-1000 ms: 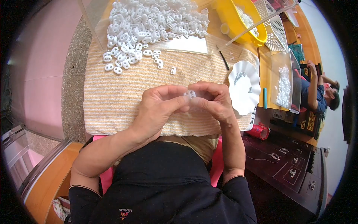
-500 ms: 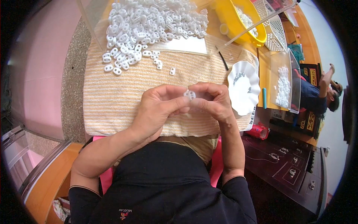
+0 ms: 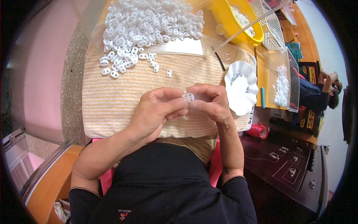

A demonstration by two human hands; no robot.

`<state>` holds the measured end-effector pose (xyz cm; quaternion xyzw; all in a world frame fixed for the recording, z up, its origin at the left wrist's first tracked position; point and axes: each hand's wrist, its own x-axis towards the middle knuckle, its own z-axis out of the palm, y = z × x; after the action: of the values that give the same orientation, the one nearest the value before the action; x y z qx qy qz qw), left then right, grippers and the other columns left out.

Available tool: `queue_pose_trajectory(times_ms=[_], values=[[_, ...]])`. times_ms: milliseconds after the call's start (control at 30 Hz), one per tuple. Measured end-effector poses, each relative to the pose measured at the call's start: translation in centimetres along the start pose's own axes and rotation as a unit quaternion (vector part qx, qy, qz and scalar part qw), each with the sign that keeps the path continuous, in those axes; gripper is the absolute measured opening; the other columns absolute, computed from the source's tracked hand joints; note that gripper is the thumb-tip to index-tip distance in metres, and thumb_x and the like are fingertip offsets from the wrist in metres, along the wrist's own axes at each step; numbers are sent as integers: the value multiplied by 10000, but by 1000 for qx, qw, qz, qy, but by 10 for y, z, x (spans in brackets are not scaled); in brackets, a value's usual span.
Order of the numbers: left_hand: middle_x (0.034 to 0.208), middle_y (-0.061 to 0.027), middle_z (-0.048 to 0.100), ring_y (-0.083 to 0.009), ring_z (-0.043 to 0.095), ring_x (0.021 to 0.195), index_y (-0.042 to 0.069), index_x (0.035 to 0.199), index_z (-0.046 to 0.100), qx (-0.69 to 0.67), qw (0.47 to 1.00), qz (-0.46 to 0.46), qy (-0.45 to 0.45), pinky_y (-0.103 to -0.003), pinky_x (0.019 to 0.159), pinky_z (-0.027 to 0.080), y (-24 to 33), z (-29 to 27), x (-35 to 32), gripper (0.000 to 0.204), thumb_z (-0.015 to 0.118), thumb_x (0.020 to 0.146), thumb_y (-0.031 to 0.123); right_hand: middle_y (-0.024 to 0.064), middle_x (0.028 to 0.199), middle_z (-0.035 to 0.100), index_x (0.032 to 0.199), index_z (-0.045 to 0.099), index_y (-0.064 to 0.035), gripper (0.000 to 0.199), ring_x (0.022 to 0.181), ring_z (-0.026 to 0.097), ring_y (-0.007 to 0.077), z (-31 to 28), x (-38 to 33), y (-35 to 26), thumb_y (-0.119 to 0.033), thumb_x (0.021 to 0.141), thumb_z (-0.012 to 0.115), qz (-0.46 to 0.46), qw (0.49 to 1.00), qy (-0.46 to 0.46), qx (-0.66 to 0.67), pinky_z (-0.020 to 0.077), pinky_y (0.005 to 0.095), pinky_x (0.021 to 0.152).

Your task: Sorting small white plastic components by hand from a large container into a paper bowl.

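Note:
My left hand (image 3: pixel 158 112) and my right hand (image 3: pixel 209 102) meet over a striped beige cloth (image 3: pixel 119 93), fingertips pinched together on one small white plastic piece (image 3: pixel 188 97) with two holes. Both hands grip it between thumb and forefinger. A big heap of the same white pieces (image 3: pixel 149 22) lies at the far end of the cloth, with several strays (image 3: pixel 153 66) spilled nearer to me.
A white scalloped dish (image 3: pixel 240 87) with small dark bits sits right of my hands. Beyond it are a yellow bowl (image 3: pixel 238 18), a white basket (image 3: pixel 272 26) and a clear bag of white parts (image 3: pixel 282 84). Another person (image 3: pixel 320 93) sits at far right. A dark cabinet (image 3: pixel 291 168) stands lower right.
My hands stay in the same spot, still pinching the piece. The person at far right has shifted their arm.

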<state>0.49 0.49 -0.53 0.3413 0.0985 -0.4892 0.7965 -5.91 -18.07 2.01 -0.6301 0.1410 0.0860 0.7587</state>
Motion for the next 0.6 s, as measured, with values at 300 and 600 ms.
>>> queue_pose_trajectory(times_ms=[300, 600], values=[[877, -76, 681, -146, 663, 776, 32, 943, 653, -28, 999, -16, -37, -259, 721, 575, -2, -2, 2, 104, 693, 849, 50, 108, 912, 666, 1026, 656, 55, 271, 810, 648, 171, 0, 0, 4, 30, 763, 716, -22, 999, -16, 41, 522, 282, 739], [907, -71, 683, -142, 662, 814, 46, 951, 654, -34, 997, -14, -68, -270, 740, 581, -5, -5, 4, 104, 690, 854, 57, 105, 904, 660, 1014, 660, 61, 250, 815, 629, 154, 1, -2, 3, 6, 777, 718, -50, 997, -29, 52, 493, 264, 740]])
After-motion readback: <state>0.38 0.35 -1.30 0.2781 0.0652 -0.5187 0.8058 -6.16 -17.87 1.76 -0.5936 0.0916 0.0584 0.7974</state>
